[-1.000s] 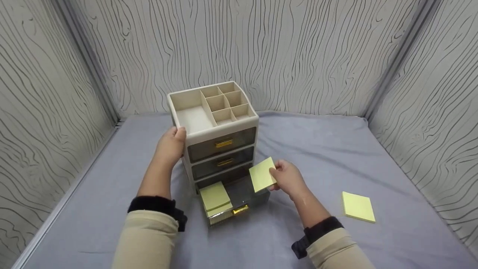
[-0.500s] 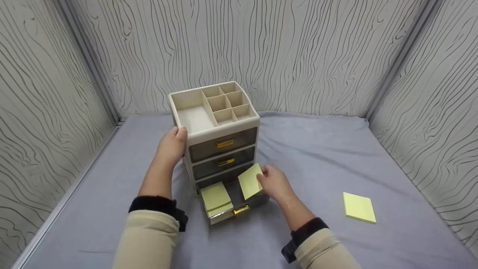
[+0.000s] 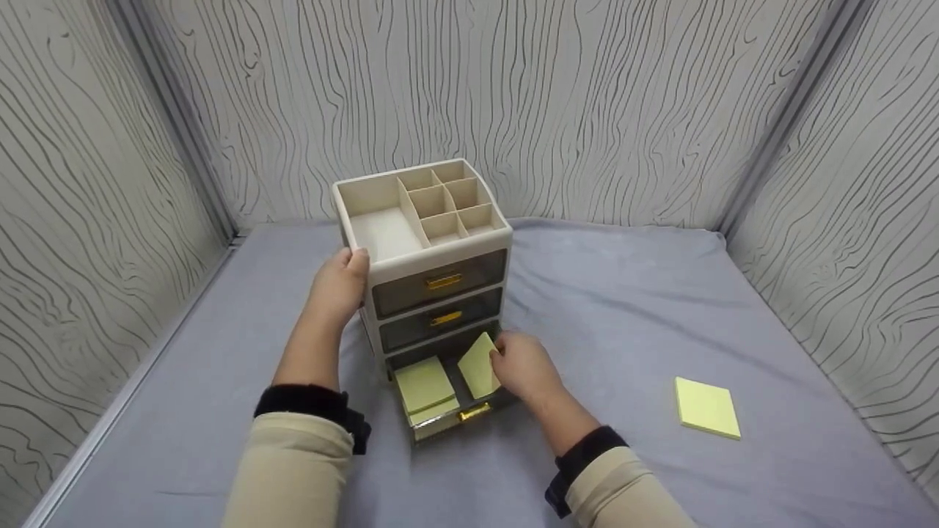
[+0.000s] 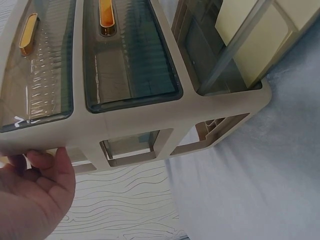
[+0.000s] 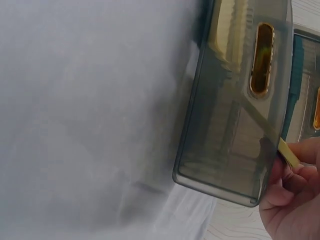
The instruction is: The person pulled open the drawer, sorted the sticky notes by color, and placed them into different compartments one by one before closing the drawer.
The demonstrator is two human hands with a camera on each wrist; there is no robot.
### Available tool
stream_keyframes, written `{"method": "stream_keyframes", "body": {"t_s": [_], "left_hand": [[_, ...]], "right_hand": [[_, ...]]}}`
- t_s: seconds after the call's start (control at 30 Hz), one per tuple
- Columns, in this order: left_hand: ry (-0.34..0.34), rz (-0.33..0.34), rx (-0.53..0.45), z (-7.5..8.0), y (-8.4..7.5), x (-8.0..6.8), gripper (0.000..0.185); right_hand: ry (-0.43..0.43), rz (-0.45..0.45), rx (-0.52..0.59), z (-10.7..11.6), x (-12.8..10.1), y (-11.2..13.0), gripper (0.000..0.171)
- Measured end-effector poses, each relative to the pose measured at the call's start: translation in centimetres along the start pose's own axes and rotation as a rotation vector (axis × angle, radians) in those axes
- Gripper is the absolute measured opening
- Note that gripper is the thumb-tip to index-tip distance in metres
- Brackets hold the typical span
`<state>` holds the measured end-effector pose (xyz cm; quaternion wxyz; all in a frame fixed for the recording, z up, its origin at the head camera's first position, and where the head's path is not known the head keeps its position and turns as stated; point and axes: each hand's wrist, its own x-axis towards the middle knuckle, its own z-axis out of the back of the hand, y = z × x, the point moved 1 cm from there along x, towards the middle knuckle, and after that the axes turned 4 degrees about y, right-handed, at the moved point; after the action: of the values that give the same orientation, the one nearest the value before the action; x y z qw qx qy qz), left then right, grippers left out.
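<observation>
A beige drawer organiser [image 3: 425, 249] with smoky drawers stands on the grey cloth. My left hand [image 3: 339, 286] grips its upper left corner, thumb on the rim; the left wrist view shows the hand [image 4: 30, 195] against the frame [image 4: 150, 105]. The bottom drawer [image 3: 447, 400] is pulled out, with a yellow sticky-note pad [image 3: 423, 385] lying in its left half. My right hand [image 3: 522, 367] pinches a second yellow pad [image 3: 478, 364], tilted, over the drawer's right half. In the right wrist view the drawer front [image 5: 235, 110] shows and the pad's edge [image 5: 288, 152] sits by my fingers [image 5: 295, 197].
A third yellow pad [image 3: 706, 408] lies on the cloth [image 3: 623, 308] to the right. Patterned walls close in the back and both sides. The two upper drawers [image 3: 439, 282] with gold handles are closed.
My right hand has carried the tilted pad down and left, from beside the organiser to just above the open bottom drawer. The left hand has stayed on the organiser.
</observation>
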<state>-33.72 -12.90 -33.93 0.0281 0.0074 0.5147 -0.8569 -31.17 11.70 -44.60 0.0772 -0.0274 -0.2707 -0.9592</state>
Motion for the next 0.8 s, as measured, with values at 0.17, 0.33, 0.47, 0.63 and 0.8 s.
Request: {"method": "stream_keyframes", "body": {"t_s": [0.17, 0.33, 0.47, 0.63, 0.8], "left_hand": [[0.009, -0.004, 0.004, 0.0, 0.0, 0.0, 0.030], [0.006, -0.001, 0.009, 0.0, 0.0, 0.0, 0.033], [0.009, 0.003, 0.006, 0.0, 0.0, 0.0, 0.034], [0.004, -0.001, 0.004, 0.0, 0.0, 0.0, 0.031], [-0.006, 0.002, 0.019, 0.0, -0.1, 0.0, 0.031]], "right_hand": [[0.028, 0.019, -0.037, -0.5, -0.2, 0.3, 0.010], [0.032, 0.042, -0.097, -0.8, -0.4, 0.5, 0.008], [0.049, 0.040, -0.133, -0.8, -0.6, 0.8, 0.009], [0.064, 0.048, -0.159, -0.9, -0.7, 1.1, 0.011], [0.057, 0.069, -0.168, -1.0, -0.7, 1.1, 0.010]]}}
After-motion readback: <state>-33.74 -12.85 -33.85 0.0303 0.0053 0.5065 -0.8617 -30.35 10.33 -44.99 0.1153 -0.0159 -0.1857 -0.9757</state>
